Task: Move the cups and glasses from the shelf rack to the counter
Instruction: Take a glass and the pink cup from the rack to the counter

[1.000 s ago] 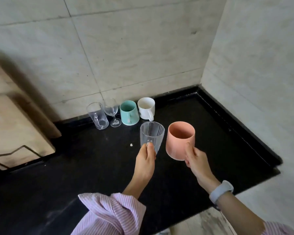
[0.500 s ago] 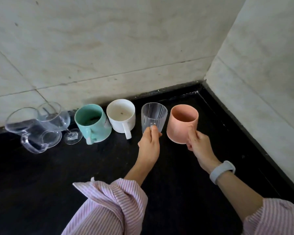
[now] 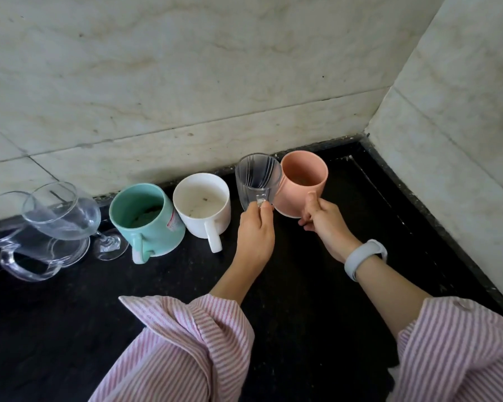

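Six vessels in view, all at the back of the black counter (image 3: 317,300) against the tiled wall (image 3: 186,82). Four stand free, out to the left of the left hand (image 3: 255,232): nearest it the white mug (image 3: 202,205), then the green mug (image 3: 147,220), the wine glass (image 3: 67,217), and the glass jug (image 3: 18,242) farthest off. Two are in hand. Left hand: fingers pinched on the lower wall of the tumbler (image 3: 257,179), which is tipped toward the wall; whether its base touches the counter cannot be told. Right hand (image 3: 324,224): thumb and fingers gripping the pink cup (image 3: 302,182) near its base; the cup is tilted, its base edge visible, apparently just above or meeting the counter, and it touches the tumbler. Shelf rack: not in view, so any remaining stock cannot be counted. Status, as a judgement: four placed, two at the point of set-down, release pending.
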A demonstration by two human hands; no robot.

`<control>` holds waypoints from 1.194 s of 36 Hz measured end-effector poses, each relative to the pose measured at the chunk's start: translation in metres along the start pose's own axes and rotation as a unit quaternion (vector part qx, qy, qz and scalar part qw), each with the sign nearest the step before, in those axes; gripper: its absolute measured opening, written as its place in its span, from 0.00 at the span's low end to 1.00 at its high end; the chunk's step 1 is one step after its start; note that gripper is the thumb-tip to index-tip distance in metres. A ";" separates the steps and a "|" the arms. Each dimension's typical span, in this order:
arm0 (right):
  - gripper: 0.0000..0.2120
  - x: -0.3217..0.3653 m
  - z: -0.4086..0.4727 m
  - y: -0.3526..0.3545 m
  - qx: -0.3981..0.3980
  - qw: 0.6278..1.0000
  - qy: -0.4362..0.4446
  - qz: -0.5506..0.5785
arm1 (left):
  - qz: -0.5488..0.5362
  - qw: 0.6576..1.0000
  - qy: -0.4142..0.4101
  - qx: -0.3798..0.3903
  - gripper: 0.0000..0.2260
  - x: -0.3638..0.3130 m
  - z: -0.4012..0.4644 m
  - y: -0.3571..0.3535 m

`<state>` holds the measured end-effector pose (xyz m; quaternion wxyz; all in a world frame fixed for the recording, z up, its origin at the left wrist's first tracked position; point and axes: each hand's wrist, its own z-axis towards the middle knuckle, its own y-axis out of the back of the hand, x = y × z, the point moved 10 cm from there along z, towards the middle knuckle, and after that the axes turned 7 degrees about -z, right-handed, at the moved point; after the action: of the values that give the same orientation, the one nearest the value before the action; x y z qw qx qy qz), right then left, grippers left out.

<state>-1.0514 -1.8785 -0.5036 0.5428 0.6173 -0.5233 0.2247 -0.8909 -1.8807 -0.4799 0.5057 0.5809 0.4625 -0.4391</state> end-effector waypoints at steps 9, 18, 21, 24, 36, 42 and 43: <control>0.16 0.007 0.007 0.003 -0.031 0.998 0.011 -0.051 | 0.056 0.996 0.036 -0.056 0.11 -0.002 0.015 0.013; 0.20 0.046 -0.022 0.040 -0.101 0.960 0.010 -0.262 | 0.185 0.981 0.051 -0.005 0.10 -0.035 0.001 0.029; 0.18 0.088 -0.045 0.045 -0.112 0.936 0.107 -0.316 | 0.233 0.972 -0.007 -0.007 0.11 -0.066 -0.013 0.050; 0.14 0.133 -0.079 0.025 -0.084 0.899 0.223 -0.368 | 0.340 0.937 -0.075 -0.041 0.15 -0.098 -0.035 0.087; 0.13 0.237 -0.304 -0.175 0.103 0.819 0.478 -0.300 | 0.548 0.808 0.031 -0.215 0.16 -0.105 -0.247 0.336; 0.16 0.258 -0.500 -0.273 0.230 0.733 0.586 -0.258 | 0.515 0.758 0.117 -0.384 0.15 -0.114 -0.468 0.463; 0.16 0.255 -0.538 -0.287 0.255 0.715 0.599 -0.255 | 0.509 0.744 0.128 -0.414 0.15 -0.114 -0.513 0.477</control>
<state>-0.5495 -1.5332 -0.2461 0.6012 0.5788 0.1657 0.5254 -0.4222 -1.4109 -0.2288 0.7806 0.5146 0.2952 0.1967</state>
